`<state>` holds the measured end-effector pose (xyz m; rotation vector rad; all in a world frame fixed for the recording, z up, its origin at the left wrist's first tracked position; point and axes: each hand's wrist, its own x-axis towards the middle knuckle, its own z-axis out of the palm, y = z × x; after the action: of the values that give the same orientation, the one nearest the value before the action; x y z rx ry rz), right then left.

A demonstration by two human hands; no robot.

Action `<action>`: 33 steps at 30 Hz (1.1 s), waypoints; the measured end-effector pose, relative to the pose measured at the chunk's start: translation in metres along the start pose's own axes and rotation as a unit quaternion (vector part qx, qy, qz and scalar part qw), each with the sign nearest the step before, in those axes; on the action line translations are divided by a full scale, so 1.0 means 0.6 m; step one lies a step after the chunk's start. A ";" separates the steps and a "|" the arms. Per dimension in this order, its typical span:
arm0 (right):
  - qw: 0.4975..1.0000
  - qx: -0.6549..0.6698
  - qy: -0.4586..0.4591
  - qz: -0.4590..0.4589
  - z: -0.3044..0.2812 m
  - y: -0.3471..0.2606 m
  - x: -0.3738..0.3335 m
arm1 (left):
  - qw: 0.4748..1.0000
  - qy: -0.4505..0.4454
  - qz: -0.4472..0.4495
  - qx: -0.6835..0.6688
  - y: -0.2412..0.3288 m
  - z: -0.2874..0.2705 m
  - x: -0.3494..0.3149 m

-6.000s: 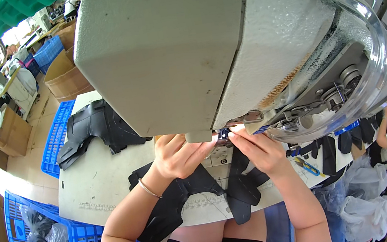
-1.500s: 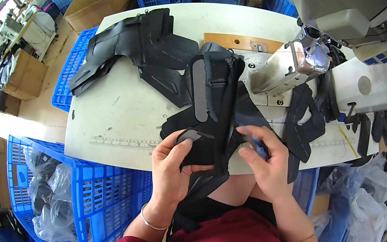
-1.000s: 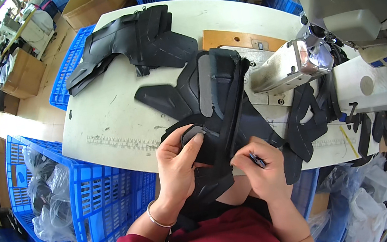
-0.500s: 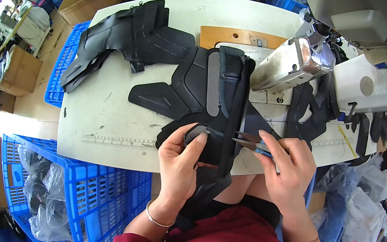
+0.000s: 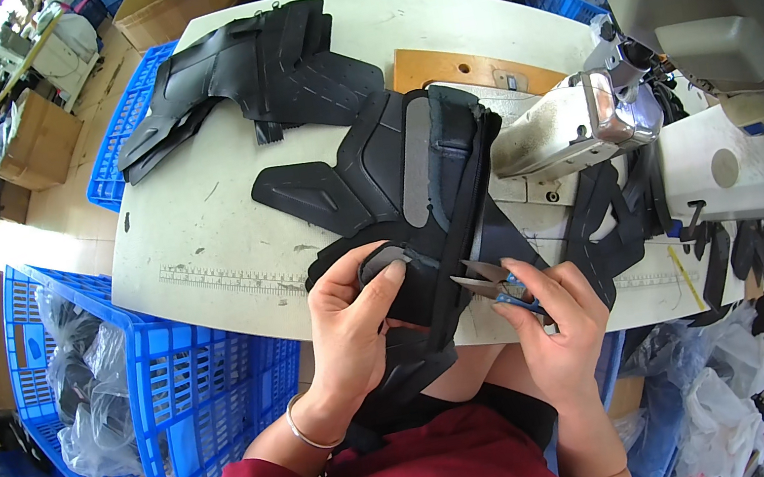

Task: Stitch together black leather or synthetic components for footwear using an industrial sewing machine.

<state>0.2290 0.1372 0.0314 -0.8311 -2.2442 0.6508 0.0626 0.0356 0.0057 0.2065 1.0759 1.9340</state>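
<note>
My left hand (image 5: 355,318) is closed on the near end of a black moulded padded piece (image 5: 372,165), its thumb lying on top of a rounded flap. The piece has a grey strip (image 5: 417,163) and a dark edge band, and it spreads over the table's front edge toward my lap. In my right hand (image 5: 560,320) I hold small thread snips (image 5: 494,286) with blue handles. Their blades are apart and point left at the band's edge. Whether the tips touch it, I cannot tell.
A sewing machine (image 5: 574,123) stands right of the piece on the white table (image 5: 200,227). Stacked black panels (image 5: 275,66) lie at the back left, more black pieces (image 5: 601,234) at the right. A blue crate (image 5: 191,419) with plastic bags is at my left.
My right hand has shifted slightly left, and the snips' blades have spread wider beside the band. The left hand and the padded piece have barely moved.
</note>
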 end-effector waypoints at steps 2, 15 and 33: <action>1.000 0.009 -0.002 -0.004 0.002 0.000 0.002 | 1.000 0.000 -0.002 0.000 0.000 0.000 0.000; 0.949 0.275 -0.101 0.117 0.031 0.038 -0.003 | 0.999 -0.004 -0.005 -0.033 -0.005 0.012 -0.003; 0.985 0.147 -0.063 0.066 0.013 0.040 0.004 | 1.000 -0.006 0.004 0.026 -0.021 0.006 -0.003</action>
<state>0.2309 0.1532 0.0120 -0.8131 -2.1442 1.0949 0.0735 0.0392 -0.0008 0.2515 1.1184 1.9110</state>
